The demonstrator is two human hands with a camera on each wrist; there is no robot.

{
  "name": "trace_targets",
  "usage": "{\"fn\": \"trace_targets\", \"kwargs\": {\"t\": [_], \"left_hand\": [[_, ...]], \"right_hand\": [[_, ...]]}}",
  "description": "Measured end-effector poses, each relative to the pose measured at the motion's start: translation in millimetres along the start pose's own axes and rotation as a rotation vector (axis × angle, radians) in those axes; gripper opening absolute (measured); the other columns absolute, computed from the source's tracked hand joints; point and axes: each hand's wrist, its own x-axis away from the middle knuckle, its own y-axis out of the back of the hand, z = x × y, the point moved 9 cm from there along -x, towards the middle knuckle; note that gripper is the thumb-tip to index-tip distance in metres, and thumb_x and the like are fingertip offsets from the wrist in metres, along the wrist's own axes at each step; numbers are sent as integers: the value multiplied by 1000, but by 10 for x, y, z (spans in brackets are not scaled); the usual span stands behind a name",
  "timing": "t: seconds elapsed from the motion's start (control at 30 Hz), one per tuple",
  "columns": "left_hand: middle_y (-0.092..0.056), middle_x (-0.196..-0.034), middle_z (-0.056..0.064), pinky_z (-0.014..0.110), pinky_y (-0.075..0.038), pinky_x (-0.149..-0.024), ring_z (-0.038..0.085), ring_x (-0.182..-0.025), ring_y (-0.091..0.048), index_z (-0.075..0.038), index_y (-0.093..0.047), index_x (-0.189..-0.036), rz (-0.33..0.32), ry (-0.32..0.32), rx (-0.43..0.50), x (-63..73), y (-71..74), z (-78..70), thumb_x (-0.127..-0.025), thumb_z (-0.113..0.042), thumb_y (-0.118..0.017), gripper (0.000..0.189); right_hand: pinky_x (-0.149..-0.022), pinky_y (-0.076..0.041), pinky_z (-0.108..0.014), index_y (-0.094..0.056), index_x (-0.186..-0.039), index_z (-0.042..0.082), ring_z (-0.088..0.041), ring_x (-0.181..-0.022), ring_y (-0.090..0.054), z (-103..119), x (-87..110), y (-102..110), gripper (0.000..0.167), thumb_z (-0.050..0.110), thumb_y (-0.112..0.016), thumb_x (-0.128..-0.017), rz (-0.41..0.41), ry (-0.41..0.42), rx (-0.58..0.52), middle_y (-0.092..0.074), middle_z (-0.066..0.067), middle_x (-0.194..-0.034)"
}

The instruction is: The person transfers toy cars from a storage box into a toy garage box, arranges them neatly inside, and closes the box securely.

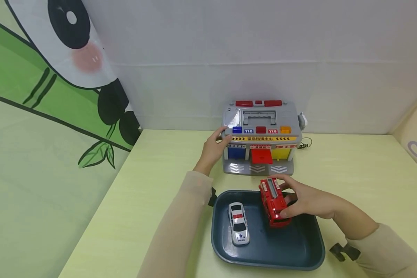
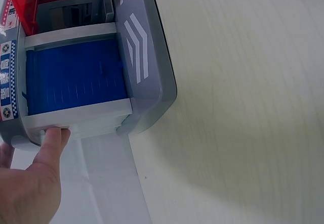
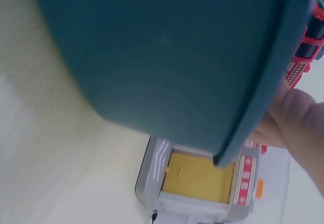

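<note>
A grey toy garage (image 1: 260,131) with a blue, a red and a yellow door stands by the back wall; its red door (image 1: 262,156) is swung out. My left hand (image 1: 213,150) rests against the garage's left side, thumb straight on the wall beside the blue door (image 2: 76,77). My right hand (image 1: 307,200) holds a red toy fire truck (image 1: 273,202) by its sides over the back part of a dark blue tray (image 1: 267,263). In the right wrist view the tray's outside hides most of that hand. A white toy police car (image 1: 238,224) lies in the tray's left half.
Behind the garage hangs a pale cloth wall (image 1: 180,92). A black coiled cord (image 1: 305,143) lies at the garage's right. The pale yellow table (image 1: 153,181) carries everything, and a cartoon-printed cloth (image 1: 31,166) is along its left side.
</note>
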Motion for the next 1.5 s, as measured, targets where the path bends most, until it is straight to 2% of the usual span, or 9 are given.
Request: {"fn": "trace_targets", "kwargs": {"t": [0.2, 0.43, 0.63, 0.9, 1.27, 1.5], "left_hand": [[-51, -139, 15, 47, -45, -97, 32, -123, -51, -30, -48, -144, -5, -7, -9, 2, -1, -5, -98, -41, -58, 49], [-51, -138, 15, 47, -46, -97, 32, -123, -51, -30, -48, -144, -9, -5, -9, 15, -2, -10, -98, -40, -58, 48], [-51, -139, 15, 46, -46, -96, 32, -122, -52, -30, -48, -144, -9, -8, -7, 22, 3, -23, -98, -40, -58, 49], [-52, -138, 15, 46, -46, -96, 31, -120, -54, -30, -48, -144, -6, -1, -7, 30, 5, -22, -98, -40, -58, 49], [-51, -139, 15, 49, -46, -97, 33, -121, -53, -30, -47, -145, -5, -4, -9, 32, 5, -21, -97, -41, -59, 50], [-51, -139, 16, 49, -46, -96, 34, -121, -53, -30, -47, -145, 0, -6, -11, 28, 8, -20, -97, -42, -58, 50]], "right_hand": [[-87, -52, -48, -5, -153, 9, -39, -115, -48, -39, -3, 128, 98, 10, -71, -82, -18, -15, -43, -25, -29, -139], [-87, -52, -48, 1, -154, 10, -38, -116, -45, -43, -14, 187, 93, 10, -65, -88, 6, -15, -151, -24, -29, -141], [-88, -51, -49, -1, -154, 10, -39, -117, -44, -28, -34, 281, 88, 12, -61, -90, -8, -28, -162, -26, -28, -139], [-90, -50, -47, 1, -154, 10, -41, -122, -38, -31, -108, 396, 90, 12, -61, -90, -28, -64, -153, -24, -27, -141], [-90, -50, -45, 3, -154, 8, -35, -117, -44, -89, -312, 534, 85, 20, -58, -96, -18, -131, -214, -31, -24, -139], [-90, -50, -45, 3, -154, 8, -33, -113, -47, -109, -381, 581, 82, 19, -56, -97, -23, -136, -242, -35, -23, -137]]}}
